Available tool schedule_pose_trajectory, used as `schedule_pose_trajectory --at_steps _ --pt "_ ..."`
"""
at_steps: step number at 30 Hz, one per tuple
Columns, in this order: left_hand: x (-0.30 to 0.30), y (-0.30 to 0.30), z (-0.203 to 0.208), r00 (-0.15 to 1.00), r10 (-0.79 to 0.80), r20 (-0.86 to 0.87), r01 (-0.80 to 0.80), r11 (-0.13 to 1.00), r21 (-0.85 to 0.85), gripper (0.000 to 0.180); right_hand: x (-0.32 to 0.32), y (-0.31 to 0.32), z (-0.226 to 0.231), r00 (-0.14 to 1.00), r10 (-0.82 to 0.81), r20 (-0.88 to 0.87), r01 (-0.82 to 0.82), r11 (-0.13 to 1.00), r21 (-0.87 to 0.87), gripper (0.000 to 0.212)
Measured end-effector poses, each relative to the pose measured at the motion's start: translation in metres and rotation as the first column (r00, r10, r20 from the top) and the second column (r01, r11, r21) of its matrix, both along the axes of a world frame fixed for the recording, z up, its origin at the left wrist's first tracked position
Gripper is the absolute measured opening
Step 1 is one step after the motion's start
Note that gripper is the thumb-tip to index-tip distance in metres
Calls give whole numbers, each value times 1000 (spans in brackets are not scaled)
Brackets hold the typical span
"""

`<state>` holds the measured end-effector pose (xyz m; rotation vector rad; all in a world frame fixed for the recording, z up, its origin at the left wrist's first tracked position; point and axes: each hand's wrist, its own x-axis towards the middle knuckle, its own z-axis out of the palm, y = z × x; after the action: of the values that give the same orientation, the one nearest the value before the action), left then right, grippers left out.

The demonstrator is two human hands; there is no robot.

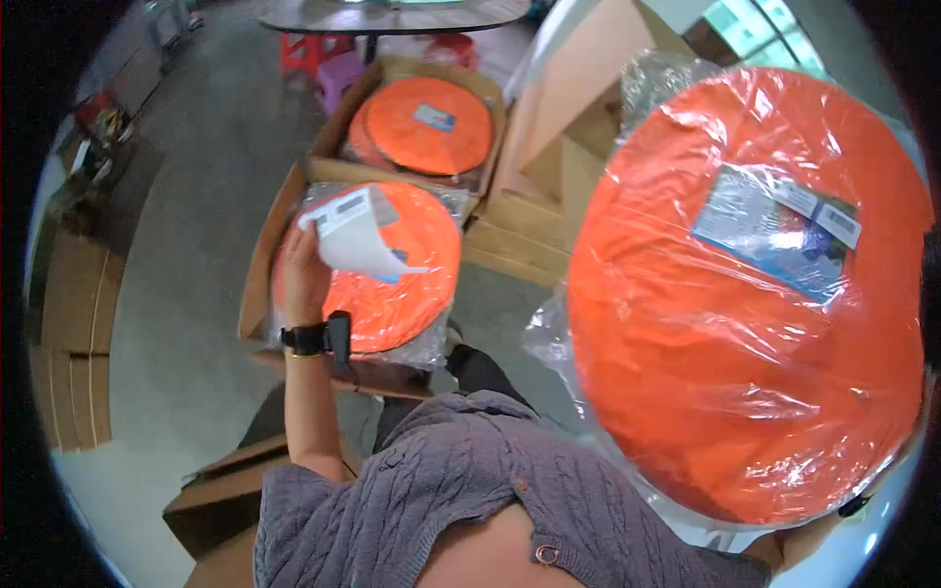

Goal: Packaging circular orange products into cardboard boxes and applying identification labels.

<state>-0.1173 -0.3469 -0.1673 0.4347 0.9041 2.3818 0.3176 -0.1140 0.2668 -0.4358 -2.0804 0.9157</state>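
Wrapped orange discs: at least four visible. The largest in view, the right-hand disc (676, 323), fills the right side; it is sealed in clear film.

Open cartons in the central area: three. The tall carton (520, 230) stands behind and left of the right-hand disc, flaps raised; its contents cannot be determined. The near carton (257, 265) contains one visible film-wrapped disc (417, 309), lying flat. The far carton (328, 137), adjoining it, contains at least two discs (461, 103), stacked and slightly offset.

Table (392, 17): one, at the top edge. Stools beside it: one purple stool (340, 83) and at least one red stool (302, 57). Further cardboard boxes (80, 294) stand at the left side; the count is uncertain.

Left hand (306, 260): closed on the edge of one white label sheet (355, 240), fingers at its upper-left side. The sheet is curled and located above the disc in the near carton. Right hand (890, 477): at the lower-right rim of the right-hand disc, mostly hidden; its grip cannot be determined.

Printed cards: three visible, one per uppermost disc. The right-hand card (730, 230) bears two white label strips (838, 224); the near card (390, 272) is partly covered by the sheet; the far card (434, 118) is fully exposed.
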Motion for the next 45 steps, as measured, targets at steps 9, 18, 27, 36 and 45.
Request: schedule_pose_trajectory --at_steps 9,18,27,36,45 --pt "33 43 -19 995 90 -46 -94 990 -106 32 38 135 9 994 -99 48 95 991 90 38" --pt "81 82 -15 948 318 0 -316 941 -123 35 -30 354 1 990 128 54 -131 990 45 38" --pt "122 84 18 873 487 14 -469 847 -250 34 -115 584 -48 978 119 169 -94 984 -149 36" --pt "156 89 14 758 652 -12 -609 702 -370 33 -189 766 -343 998 69 -5 -47 623 -781 42" --pt "147 121 23 804 594 -2 -507 685 -523 30 -177 799 -419 844 -84 531 308 885 -350 56"
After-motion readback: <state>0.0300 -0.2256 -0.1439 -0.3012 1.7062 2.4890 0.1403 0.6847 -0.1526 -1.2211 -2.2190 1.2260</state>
